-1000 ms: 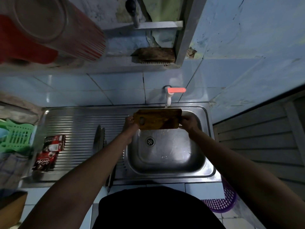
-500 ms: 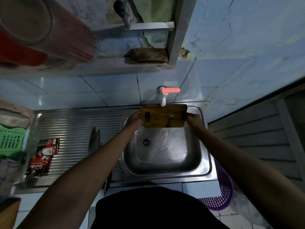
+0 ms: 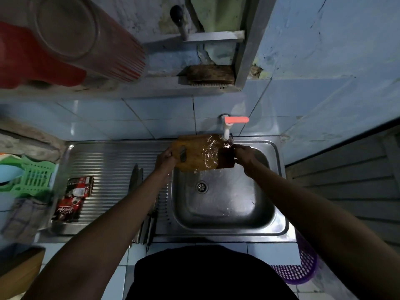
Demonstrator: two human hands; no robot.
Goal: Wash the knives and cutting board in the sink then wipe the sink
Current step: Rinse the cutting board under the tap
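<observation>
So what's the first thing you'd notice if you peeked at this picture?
Probably the wooden cutting board, held over the back of the steel sink with tap water splashing across it. The left hand grips its left end and the right hand its right end, just under the white tap with the bright red handle. Next, the big red jug looming at the top left.

Steel drainboard (image 3: 104, 156) w/ knives (image 3: 136, 176) & red packet (image 3: 73, 198) lying on it
</observation>
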